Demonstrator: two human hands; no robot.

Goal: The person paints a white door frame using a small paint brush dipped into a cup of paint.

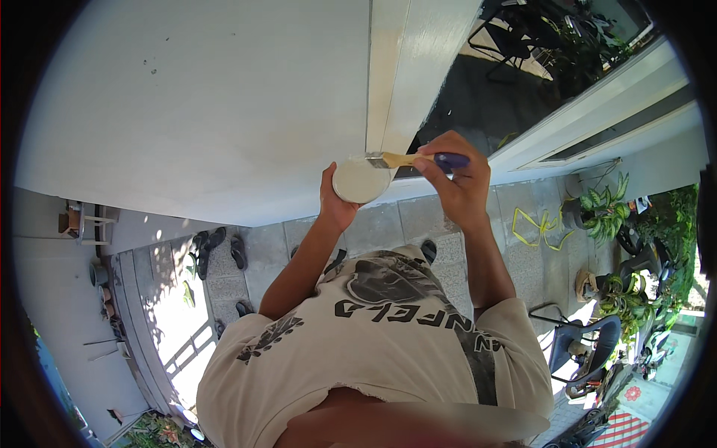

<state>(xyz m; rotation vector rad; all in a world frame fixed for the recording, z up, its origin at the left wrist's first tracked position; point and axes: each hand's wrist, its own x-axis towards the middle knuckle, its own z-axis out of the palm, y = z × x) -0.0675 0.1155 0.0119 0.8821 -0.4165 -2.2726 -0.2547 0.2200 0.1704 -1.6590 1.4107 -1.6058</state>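
My left hand [337, 204] is wrapped round the side of a round tub of off-white paint [361, 184], held up close to the white wall [224, 112]. Between the fingers and thumb of my right hand [464, 183] is a paintbrush [403, 160] with a wooden handle and a dark blue end. Its metal ferrule and bristle end lie over the tub's upper right rim. Whether the bristles touch the paint I cannot tell. Just beyond the brush stands a cream-white door or window frame [407, 67], with dark glass [478, 97] to its right.
Below me is a grey tiled floor [261, 254] with several dark sandals [237, 252] at left. A yellow strap-like loop [541, 228] lies on the right, near potted plants [609, 201]. A dark chair [586, 343] stands at lower right, a small white stool [97, 228] at far left.
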